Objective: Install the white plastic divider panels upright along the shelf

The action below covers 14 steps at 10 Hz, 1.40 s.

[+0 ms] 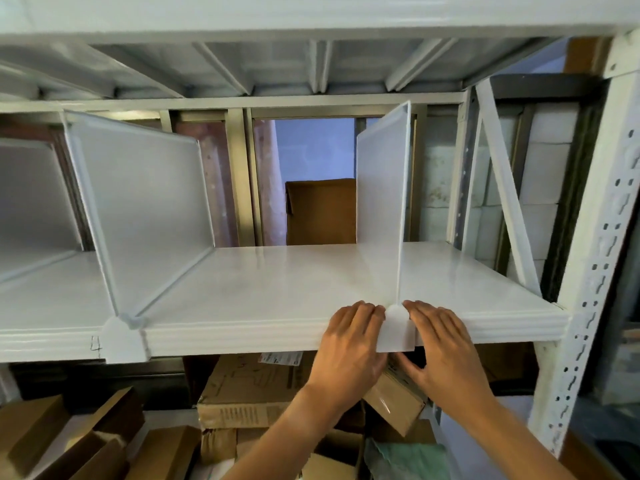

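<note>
White divider panel (382,181), thin and translucent, stands upright toward the right end of the shelf (277,282), its rounded front clip (396,329) hooked over the shelf's front lip. The left hand (349,337) and right hand (445,341) flank that clip, fingers laid flat along the edge, gripping nothing. A second divider (138,188) stands further left, cardboard boxes (242,393) lie below, and a perforated white post (595,237) rises at the right.

I get a dim, soft view, with cool bluish light showing through the opening behind the shelf (277,282). Its white top carries a faint sheen; the cardboard boxes (242,393) below lie in deep shadow. Straight lines bow toward the edges.
</note>
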### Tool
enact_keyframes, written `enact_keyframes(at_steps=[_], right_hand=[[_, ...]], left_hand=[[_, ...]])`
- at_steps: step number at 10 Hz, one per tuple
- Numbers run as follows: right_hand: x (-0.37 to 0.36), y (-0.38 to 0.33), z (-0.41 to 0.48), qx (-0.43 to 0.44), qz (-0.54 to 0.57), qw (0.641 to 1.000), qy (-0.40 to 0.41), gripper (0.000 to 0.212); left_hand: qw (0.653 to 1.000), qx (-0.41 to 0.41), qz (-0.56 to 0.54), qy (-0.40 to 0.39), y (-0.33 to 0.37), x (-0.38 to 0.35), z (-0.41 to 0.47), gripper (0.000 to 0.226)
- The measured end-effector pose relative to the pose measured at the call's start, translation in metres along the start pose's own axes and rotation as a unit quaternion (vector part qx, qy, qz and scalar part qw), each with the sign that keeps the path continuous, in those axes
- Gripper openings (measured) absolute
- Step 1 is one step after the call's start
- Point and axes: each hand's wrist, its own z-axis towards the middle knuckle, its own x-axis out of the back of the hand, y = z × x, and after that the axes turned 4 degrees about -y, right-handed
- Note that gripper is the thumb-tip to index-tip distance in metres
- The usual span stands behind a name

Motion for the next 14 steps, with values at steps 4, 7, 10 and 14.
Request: enact_keyframes(at_steps=[4, 7, 10, 14], right_hand=[[0.017, -0.022, 0.004, -0.073, -0.003, 0.996, -0.052, 0.084], [0.047, -0.041, 0.012, -0.12, 0.043, 0.98, -0.15, 0.084], [0.066, -0.051, 0.02, -0.198, 0.042, 0.957, -0.207, 0.079], [0.056, -0.102, 0.007, -0.283, 0.044, 0.946, -0.152, 0.064]], left_hand=[[0.994, -0.063, -0.002, -0.094, -0.025, 0.016, -0.014, 0.073], [0.981, -0.042, 0.008, -0.188, -0.079, 0.093, -0.059, 0.084], [0.97, 0.13, 0.074, -0.191, -0.157, 0.202, -0.163, 0.087], [0.895, 0.316, 0.116, -0.291, -0.239, 0.318, -0.28, 0.101]])
